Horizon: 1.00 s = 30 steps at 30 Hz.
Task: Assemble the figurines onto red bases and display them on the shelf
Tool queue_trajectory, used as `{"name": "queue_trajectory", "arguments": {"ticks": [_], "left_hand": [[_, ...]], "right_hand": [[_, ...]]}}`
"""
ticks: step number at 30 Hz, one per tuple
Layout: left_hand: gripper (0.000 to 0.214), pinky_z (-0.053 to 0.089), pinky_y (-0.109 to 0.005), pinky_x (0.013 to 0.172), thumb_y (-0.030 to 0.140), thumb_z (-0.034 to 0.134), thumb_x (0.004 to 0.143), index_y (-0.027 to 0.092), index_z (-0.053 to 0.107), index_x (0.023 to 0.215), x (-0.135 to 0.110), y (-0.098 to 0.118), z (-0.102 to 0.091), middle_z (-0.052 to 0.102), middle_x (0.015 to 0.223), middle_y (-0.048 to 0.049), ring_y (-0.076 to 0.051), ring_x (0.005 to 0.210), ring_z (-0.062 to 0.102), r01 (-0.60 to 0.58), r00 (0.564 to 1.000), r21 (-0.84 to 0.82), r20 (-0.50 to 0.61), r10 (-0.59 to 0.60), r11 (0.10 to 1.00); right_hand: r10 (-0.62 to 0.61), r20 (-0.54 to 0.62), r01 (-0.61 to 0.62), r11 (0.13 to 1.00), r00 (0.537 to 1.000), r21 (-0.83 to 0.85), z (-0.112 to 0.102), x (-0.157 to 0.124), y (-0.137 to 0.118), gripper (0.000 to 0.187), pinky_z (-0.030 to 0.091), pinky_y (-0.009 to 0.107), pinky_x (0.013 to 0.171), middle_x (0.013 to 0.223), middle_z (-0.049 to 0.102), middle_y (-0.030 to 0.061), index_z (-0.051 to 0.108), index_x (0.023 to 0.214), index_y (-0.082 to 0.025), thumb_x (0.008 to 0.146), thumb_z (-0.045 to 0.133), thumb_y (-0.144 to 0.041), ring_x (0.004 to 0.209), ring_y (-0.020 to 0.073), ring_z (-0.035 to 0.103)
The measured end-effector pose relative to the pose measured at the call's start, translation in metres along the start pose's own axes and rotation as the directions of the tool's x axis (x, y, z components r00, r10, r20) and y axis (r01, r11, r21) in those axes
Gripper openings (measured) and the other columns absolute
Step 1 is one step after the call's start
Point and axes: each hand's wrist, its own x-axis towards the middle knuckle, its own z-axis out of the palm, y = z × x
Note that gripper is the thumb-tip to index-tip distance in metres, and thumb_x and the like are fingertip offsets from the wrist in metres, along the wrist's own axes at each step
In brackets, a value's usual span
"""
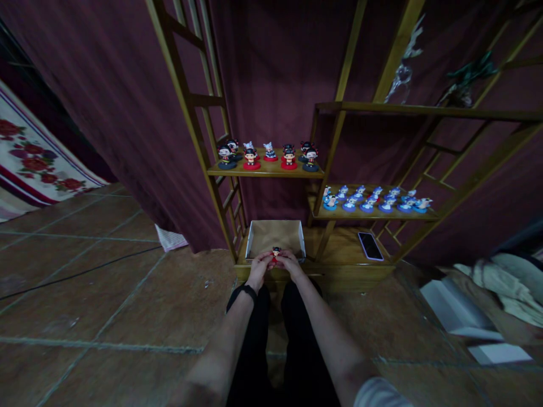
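Both my hands meet in front of me and pinch one small figurine (276, 252) with a black head and a red base. My left hand (259, 267), with a black band on its wrist, grips it from the left. My right hand (290, 264) grips it from the right. The figurine is just above the near edge of an open white box (302, 237) on the bottom board of a wooden shelf unit (343, 247). Several like figurines on red and dark bases (268, 155) stand on the middle shelf above.
A row of several blue-and-white figurines (375, 200) fills the lower right shelf. A phone (370, 246) lies on the bottom board right of the box. A dark red curtain hangs behind. White boxes (456, 308) and cloth lie on the tiled floor at right.
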Motion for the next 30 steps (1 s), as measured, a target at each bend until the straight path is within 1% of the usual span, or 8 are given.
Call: {"name": "queue_trajectory", "arguments": {"ticks": [5, 11, 15, 19, 24, 30], "left_hand": [[0.024, 0.042, -0.017, 0.047, 0.017, 0.070, 0.065, 0.011, 0.066, 0.088, 0.0016, -0.0016, -0.0008, 0.067, 0.067, -0.0047, -0.008, 0.050, 0.058, -0.024, 1.000, -0.019, 0.003, 0.024, 1.000], [0.027, 0.043, -0.017, 0.047, 0.015, 0.070, 0.065, 0.012, 0.062, 0.091, 0.0029, -0.0023, 0.0000, 0.066, 0.066, -0.0026, -0.007, 0.047, 0.056, -0.057, 0.993, -0.048, -0.101, 0.052, 0.997], [0.024, 0.043, -0.017, 0.047, 0.015, 0.070, 0.064, 0.013, 0.062, 0.087, 0.0041, -0.0031, -0.0006, 0.065, 0.066, -0.0025, -0.008, 0.048, 0.057, -0.079, 0.988, -0.078, -0.138, 0.067, 0.994], [0.016, 0.042, -0.016, 0.045, 0.015, 0.069, 0.064, 0.012, 0.062, 0.077, 0.0048, -0.0033, -0.0014, 0.063, 0.062, -0.0006, -0.007, 0.047, 0.054, -0.089, 0.989, -0.107, -0.124, 0.075, 0.990], [0.010, 0.041, -0.016, 0.044, 0.014, 0.066, 0.066, 0.011, 0.062, 0.074, 0.0038, -0.0014, -0.0022, 0.061, 0.059, -0.0002, -0.006, 0.046, 0.053, -0.065, 0.994, -0.120, -0.100, 0.053, 0.991], [0.005, 0.045, -0.017, 0.049, 0.009, 0.063, 0.067, 0.012, 0.061, 0.070, -0.0006, 0.0016, -0.0026, 0.062, 0.059, -0.0004, -0.007, 0.049, 0.056, 0.007, 0.998, -0.131, -0.063, -0.015, 0.991]], "right_hand": [[0.018, 0.016, -0.018, 1.000, 1.000, 0.017, -0.0007, 0.0028, 0.0022, 0.022, 0.049, 0.025, 0.054, 0.063, 0.066, -0.0027, 0.063, 0.076, -0.019, 0.059, 0.071, -0.030, 0.054, 0.0125, 0.061], [0.023, 0.011, -0.024, 0.998, 1.000, 0.054, -0.0022, 0.0048, 0.0008, 0.020, 0.049, 0.025, 0.052, 0.065, 0.067, -0.0008, 0.064, 0.075, -0.019, 0.059, 0.070, -0.030, 0.053, 0.0132, 0.061], [0.012, 0.019, -0.013, 0.998, 1.000, 0.068, -0.0038, 0.0058, 0.0011, 0.024, 0.049, 0.026, 0.055, 0.067, 0.067, -0.0005, 0.065, 0.075, -0.018, 0.055, 0.072, -0.029, 0.056, 0.0138, 0.061], [-0.008, 0.038, 0.005, 0.997, 0.999, 0.075, -0.0050, 0.0048, 0.0015, 0.026, 0.047, 0.024, 0.056, 0.070, 0.067, -0.0013, 0.066, 0.078, -0.019, 0.055, 0.073, -0.030, 0.058, 0.0114, 0.059], [-0.058, 0.112, 0.048, 0.995, 0.992, 0.087, -0.0065, 0.0039, 0.0017, 0.031, 0.046, 0.022, 0.056, 0.073, 0.067, -0.0011, 0.067, 0.083, -0.019, 0.056, 0.074, -0.033, 0.056, 0.0085, 0.056], [-0.025, 0.166, 0.013, 0.997, 0.986, 0.073, -0.0062, 0.0050, 0.0038, 0.043, 0.047, 0.024, 0.060, 0.085, 0.069, 0.0029, 0.067, 0.091, -0.020, 0.052, 0.077, -0.034, 0.064, 0.0115, 0.060]]}}
